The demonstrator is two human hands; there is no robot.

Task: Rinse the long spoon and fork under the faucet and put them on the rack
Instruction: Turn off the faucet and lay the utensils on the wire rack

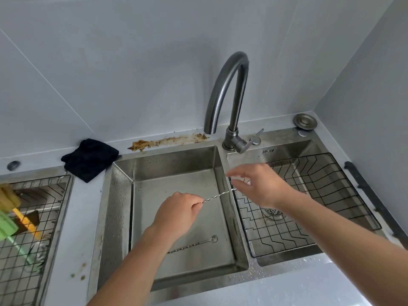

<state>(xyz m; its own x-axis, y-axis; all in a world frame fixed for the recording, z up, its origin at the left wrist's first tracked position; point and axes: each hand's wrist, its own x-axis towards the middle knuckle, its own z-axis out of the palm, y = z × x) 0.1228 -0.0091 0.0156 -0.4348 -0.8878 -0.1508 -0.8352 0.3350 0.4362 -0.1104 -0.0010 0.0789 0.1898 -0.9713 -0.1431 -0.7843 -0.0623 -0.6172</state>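
Hands meet over the sink [123,195]: left hand [176,214] is fisted on the twisted handle of the fork [217,196], right hand [262,184] pinches its far end at 3 o'clock, beside the rack [331,173]. Long spoon [194,245] lies on the basin floor at 6 o'clock. Faucet [227,93] runs no water. Risk: the thin, possibly wet handle slipping mid-transfer.
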